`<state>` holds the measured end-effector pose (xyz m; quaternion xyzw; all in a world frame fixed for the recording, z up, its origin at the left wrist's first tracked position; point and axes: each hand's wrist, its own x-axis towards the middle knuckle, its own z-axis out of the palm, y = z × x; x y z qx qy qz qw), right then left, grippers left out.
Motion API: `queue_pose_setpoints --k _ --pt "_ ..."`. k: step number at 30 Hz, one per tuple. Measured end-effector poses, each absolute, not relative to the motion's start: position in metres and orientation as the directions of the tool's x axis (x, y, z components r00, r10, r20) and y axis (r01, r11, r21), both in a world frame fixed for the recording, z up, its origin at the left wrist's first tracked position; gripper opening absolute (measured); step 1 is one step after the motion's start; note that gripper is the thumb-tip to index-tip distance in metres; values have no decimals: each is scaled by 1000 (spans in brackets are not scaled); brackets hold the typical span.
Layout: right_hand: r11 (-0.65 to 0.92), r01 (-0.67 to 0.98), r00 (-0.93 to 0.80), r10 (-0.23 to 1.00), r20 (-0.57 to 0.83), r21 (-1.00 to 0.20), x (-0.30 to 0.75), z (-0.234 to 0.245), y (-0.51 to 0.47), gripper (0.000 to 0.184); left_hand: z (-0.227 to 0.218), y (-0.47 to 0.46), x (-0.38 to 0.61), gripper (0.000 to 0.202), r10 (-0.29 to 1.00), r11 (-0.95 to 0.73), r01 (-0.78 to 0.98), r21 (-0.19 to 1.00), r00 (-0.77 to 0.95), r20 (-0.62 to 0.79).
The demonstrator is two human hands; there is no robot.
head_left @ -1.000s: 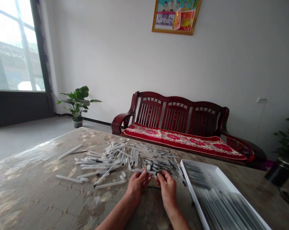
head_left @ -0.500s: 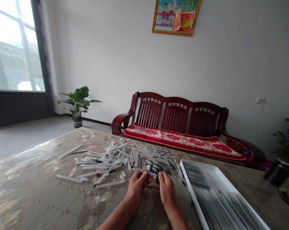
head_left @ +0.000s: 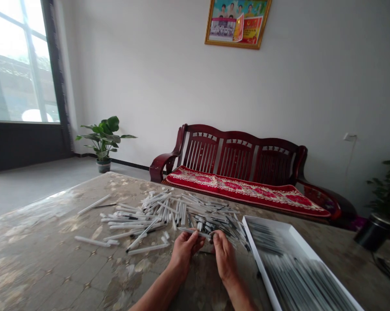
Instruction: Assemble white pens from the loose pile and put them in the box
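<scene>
My left hand point(head_left: 186, 247) pinches a whitish pen barrel point(head_left: 201, 234) between thumb and fingers, and it lies nearly level, pointing right. At its right end the thumb and fingertips of my right hand point(head_left: 224, 252) are closed together. What they grip is too small to make out. Just beyond both hands spreads a loose pile of white pen barrels point(head_left: 162, 207), with darker, black-tipped pens point(head_left: 225, 224) on its right side. A few small white caps point(head_left: 165, 236) lie left of my left hand.
To the right stands a shallow white box point(head_left: 303, 242) holding many thin grey sticks point(head_left: 311, 280), like pens or refills. Single barrels point(head_left: 91, 241) lie on the patterned table point(head_left: 52, 255) at left. Behind it are a red wooden bench point(head_left: 237, 151) and a potted plant point(head_left: 104, 138).
My right fingertips have shifted slightly at the pen's right end. The left hand still holds the pen in nearly the same place.
</scene>
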<state>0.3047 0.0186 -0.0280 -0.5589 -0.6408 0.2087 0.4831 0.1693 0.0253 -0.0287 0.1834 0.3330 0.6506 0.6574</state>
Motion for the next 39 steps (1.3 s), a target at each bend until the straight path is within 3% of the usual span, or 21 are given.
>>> queue_pose_setpoints --k 6,11,16,20,23,26,30,35,39 --pt "225 542 127 931 343 -810 305 -31 20 44 -29 25 170 21 976 106 -714 692 -60 -211" --pt "273 560 86 920 382 -782 306 -29 19 36 -30 25 170 25 981 95 -714 693 -53 -189" --pt "228 599 131 918 375 -768 306 -27 18 44 -31 24 170 28 980 101 -694 713 -54 -192" --pt "275 607 89 909 407 -746 305 -26 17 36 -31 23 169 36 981 85 -704 705 -63 -181" --pt "240 633 94 920 381 -736 304 -27 18 42 -31 23 169 41 985 80 -700 709 -52 -163" --pt "210 609 112 932 344 -765 305 -28 18 47 -30 23 169 43 985 77 -696 713 -55 -161" --pt "271 582 89 916 391 -767 304 -27 18 38 -30 22 170 44 983 77 -700 710 -66 -172" --pt "134 398 121 973 196 -908 302 -32 22 45 -31 22 171 45 985 77 -688 722 -60 -162" --pt "249 422 102 942 319 -872 300 -30 22 38 -31 22 171 46 981 65 -684 727 -88 -170"
